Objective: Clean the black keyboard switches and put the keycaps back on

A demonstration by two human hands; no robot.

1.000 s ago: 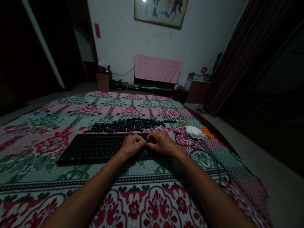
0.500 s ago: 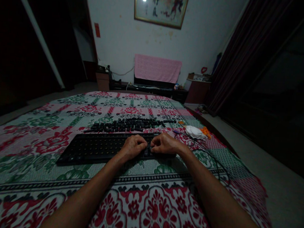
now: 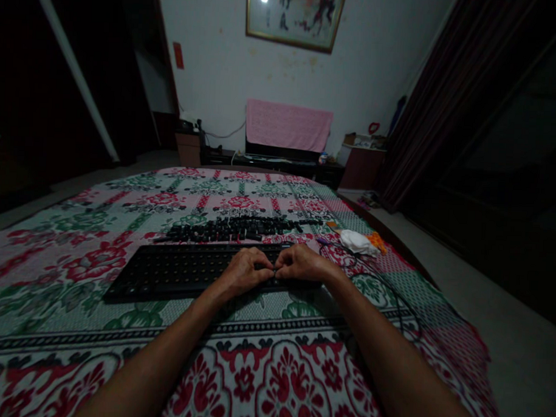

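Observation:
A black keyboard (image 3: pixel 175 269) lies on the patterned bedspread, most of its keycaps off so that rows of small mounts show. Over its right part, my left hand (image 3: pixel 249 267) has its fingers curled in, thumb and fingertips close together. My right hand (image 3: pixel 298 262) meets it there, pinched, the fingertips of both hands nearly touching low over the keys. Whatever sits between the fingertips is too small and dark to make out. Just behind the keyboard, loose black keycaps (image 3: pixel 227 228) are spread in a long heap.
To the right lie a crumpled white cloth (image 3: pixel 357 242), an orange item (image 3: pixel 377 241) and a dark cable (image 3: pixel 394 288) trailing over the bedspread (image 3: pixel 272 378). Beyond the bed, a pink towel (image 3: pixel 287 125) covers a screen on a low stand.
My left hand has shifted slightly right, bringing its fingertips up to those of my right hand. The right hand has barely moved; keyboard and keycap heap look the same.

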